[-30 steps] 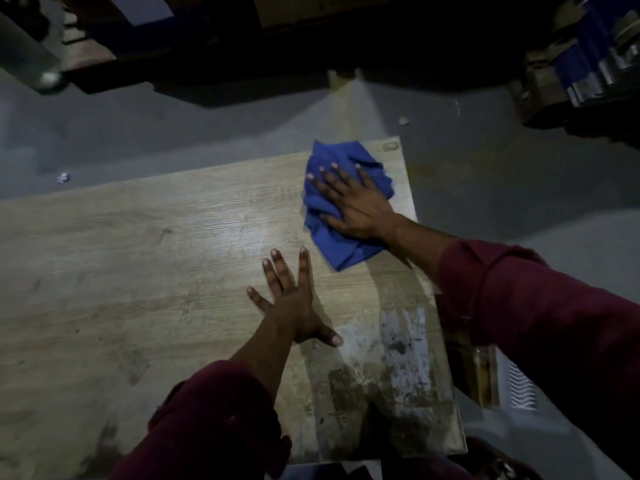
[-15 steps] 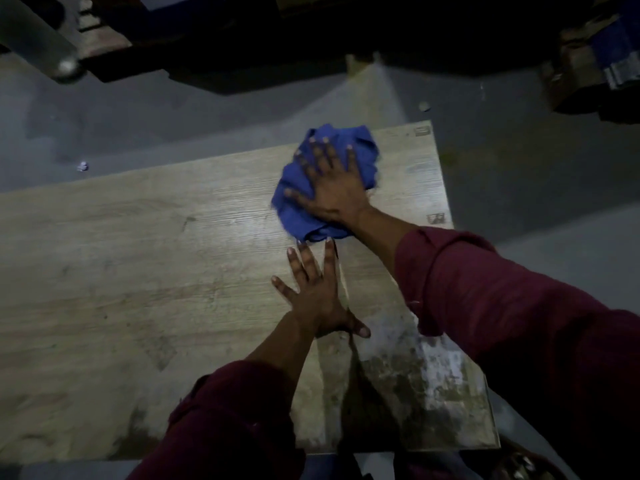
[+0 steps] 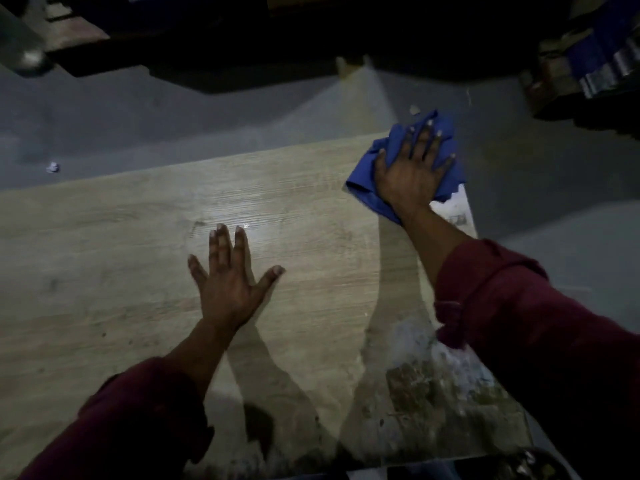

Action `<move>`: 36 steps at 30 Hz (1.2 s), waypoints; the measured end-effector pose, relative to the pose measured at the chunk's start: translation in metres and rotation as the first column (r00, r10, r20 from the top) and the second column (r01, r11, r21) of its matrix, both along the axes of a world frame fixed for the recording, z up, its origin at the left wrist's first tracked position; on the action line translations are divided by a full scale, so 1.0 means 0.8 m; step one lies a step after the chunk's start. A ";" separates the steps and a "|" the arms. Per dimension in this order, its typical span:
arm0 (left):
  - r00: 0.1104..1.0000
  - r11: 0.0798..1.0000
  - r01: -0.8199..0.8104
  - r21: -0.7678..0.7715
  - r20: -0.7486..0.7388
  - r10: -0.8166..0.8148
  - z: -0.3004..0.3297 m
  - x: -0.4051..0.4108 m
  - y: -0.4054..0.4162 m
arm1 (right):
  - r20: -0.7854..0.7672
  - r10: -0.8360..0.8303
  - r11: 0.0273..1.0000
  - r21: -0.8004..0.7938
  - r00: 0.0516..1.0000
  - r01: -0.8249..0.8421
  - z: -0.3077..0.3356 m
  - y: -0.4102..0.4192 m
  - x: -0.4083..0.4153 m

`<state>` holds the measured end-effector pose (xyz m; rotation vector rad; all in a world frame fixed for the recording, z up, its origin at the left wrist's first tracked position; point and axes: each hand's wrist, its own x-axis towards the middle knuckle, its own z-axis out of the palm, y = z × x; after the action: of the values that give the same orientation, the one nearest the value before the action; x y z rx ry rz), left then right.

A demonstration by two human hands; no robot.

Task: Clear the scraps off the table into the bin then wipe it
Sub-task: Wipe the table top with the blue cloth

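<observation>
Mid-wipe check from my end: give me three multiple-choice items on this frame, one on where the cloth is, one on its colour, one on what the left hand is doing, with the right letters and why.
1. Where is the cloth on the table?
A. at the far right corner
B. at the near left corner
C. in the middle

2. What colour is the cloth?
A. white
B. blue
C. yellow

3. How is the left hand?
A. gripping a scrap
B. raised clear of the table
C. flat on the table, fingers spread

Answers:
1 A, the right hand presses the cloth at the far right corner, part of it overhanging the edge.
2 B, blue folds show all round the hand.
3 C, the palm lies on the wood, fingers straight, holding nothing.
</observation>
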<state>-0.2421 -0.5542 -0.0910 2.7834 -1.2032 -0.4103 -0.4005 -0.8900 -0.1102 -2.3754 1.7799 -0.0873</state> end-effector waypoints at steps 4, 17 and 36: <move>0.997 0.999 0.040 0.005 0.069 -0.040 -0.011 0.004 -0.001 | 0.019 0.237 0.971 0.015 0.971 -0.238 0.004 0.060 0.082; 0.982 0.997 0.061 -0.051 0.181 -0.051 -0.031 0.012 0.007 | -0.133 0.321 0.942 -0.061 0.938 -0.331 -0.017 0.065 0.002; 0.974 0.963 0.098 -0.251 0.223 -0.041 -0.054 0.012 0.024 | -0.062 0.744 0.663 -0.060 0.665 -0.747 -0.021 0.241 0.128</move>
<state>-0.2322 -0.5349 -0.1341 2.6136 -1.2945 0.0497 -0.2983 -0.6969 -0.1268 -2.9700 0.6669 -0.0077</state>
